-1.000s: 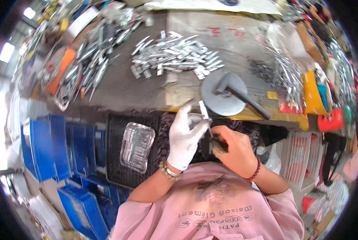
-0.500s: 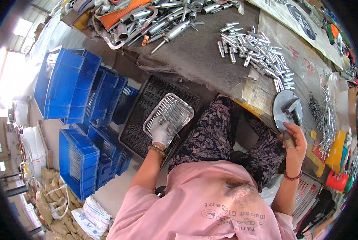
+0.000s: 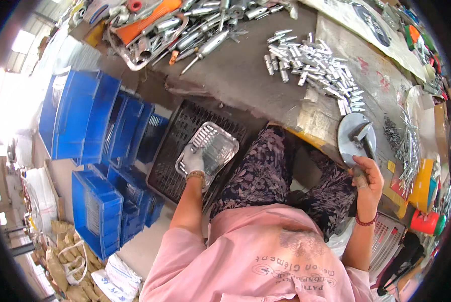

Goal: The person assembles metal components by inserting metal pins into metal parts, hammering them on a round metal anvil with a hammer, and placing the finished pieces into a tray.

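My left hand (image 3: 193, 160), in a pale glove, is at the left side of a shiny metal tray (image 3: 230, 138) holding thin metal rods. Its fingers are curled in and what they hold is hidden. The tray rests on a black plastic crate (image 3: 160, 171) beside my left knee. On the right, my right hand (image 3: 368, 180) has its fingers curled at the lower end of a dark metal lever (image 3: 369, 146), with a dark covering on the thumb. That lever stands on a round grey metal plate (image 3: 347, 138) at the bench edge.
Small silver metal sleeves (image 3: 311, 65) lie heaped on the workbench (image 3: 225, 75). Long thin rods (image 3: 409, 151) are bunched at the right. Sockets and tools crowd the back left, with an orange-handled tool (image 3: 147, 21). Blue bins (image 3: 84, 116) are stacked to my left.
The view has shifted slightly. My left hand has drawn back from among the rods to the tray's left side, its fingers more curled. My right hand stays by the lever.
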`<action>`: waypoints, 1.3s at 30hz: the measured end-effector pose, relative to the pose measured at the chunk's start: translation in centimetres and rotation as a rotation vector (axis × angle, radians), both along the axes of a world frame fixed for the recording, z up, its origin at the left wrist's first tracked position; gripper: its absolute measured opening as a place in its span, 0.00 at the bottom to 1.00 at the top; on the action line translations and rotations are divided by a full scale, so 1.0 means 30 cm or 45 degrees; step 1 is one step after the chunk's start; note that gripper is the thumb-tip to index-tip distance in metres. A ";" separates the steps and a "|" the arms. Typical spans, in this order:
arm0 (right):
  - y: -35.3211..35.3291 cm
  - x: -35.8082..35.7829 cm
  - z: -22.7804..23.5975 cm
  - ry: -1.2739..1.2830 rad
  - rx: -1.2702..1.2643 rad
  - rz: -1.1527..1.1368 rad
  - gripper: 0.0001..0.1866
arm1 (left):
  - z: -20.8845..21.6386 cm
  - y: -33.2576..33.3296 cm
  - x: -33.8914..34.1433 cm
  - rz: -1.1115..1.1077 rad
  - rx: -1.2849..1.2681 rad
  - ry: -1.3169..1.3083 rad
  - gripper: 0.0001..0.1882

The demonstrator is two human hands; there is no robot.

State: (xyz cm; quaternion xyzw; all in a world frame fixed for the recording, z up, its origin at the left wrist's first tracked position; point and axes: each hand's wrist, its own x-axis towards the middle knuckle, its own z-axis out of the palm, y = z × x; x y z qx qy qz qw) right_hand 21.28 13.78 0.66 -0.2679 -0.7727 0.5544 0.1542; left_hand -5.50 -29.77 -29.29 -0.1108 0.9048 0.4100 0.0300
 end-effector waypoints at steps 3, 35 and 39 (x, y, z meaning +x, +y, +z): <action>-0.017 -0.049 -0.002 0.057 -0.077 0.097 0.20 | -0.017 -0.102 0.005 0.245 0.310 -0.020 0.25; 0.465 0.158 0.090 -0.282 1.618 -0.282 0.11 | 1.031 0.812 -0.110 -1.000 0.260 0.535 0.27; 0.561 0.113 0.074 -0.367 1.854 0.002 0.05 | 1.106 0.879 0.077 -1.323 0.377 0.421 0.18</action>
